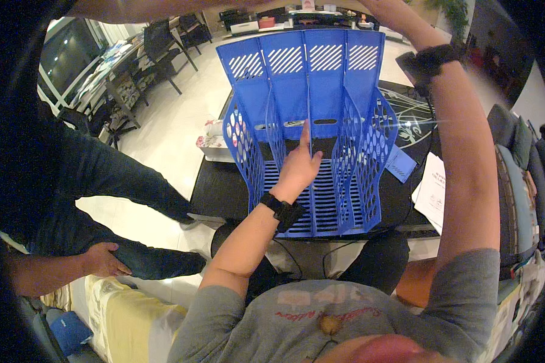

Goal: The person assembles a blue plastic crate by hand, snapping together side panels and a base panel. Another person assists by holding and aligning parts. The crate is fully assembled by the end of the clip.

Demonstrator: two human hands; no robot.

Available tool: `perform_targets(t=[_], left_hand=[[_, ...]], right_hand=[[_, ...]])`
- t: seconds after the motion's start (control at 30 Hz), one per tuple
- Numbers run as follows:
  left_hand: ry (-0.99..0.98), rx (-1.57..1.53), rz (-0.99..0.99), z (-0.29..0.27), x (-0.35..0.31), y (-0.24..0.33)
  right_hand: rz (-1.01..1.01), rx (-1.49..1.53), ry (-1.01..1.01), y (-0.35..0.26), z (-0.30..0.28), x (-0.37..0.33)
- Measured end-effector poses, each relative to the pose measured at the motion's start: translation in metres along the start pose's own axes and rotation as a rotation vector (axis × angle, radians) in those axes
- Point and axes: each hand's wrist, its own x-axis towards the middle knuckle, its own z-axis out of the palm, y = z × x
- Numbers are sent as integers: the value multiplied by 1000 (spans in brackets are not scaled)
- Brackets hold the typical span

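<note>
Blue plastic makes up the file rack [312, 130], which stands on the dark counter [221, 190] directly in front of the person, with its slotted back panels rising on the far side and four compartments open toward the near side. The left hand [297, 169] is placed inside the second compartment from the left; its fingers are released and stretched, with the forefinger pointed up against the middle divider, and nothing is grasped by it. The right arm is raised along the right side of the rack, but the right hand itself is cut off by the far edge of the view, so its state cannot be told. The step in hand is judged to be the fitting of a divider into the rack. A firm push at the divider's base seems to be called for, with the rack kept steady. White papers [433, 187] are lying at the right.
</note>
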Motion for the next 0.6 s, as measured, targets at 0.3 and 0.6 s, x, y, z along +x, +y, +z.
perform_targets(t=[0.3, 0.6], left_hand=[[22, 87, 34, -5, -6, -2], [55, 111, 65, -14, -13, 1]], right_hand=[[448, 491, -681, -48, -34, -8], [542, 401, -670, -68, -34, -14]])
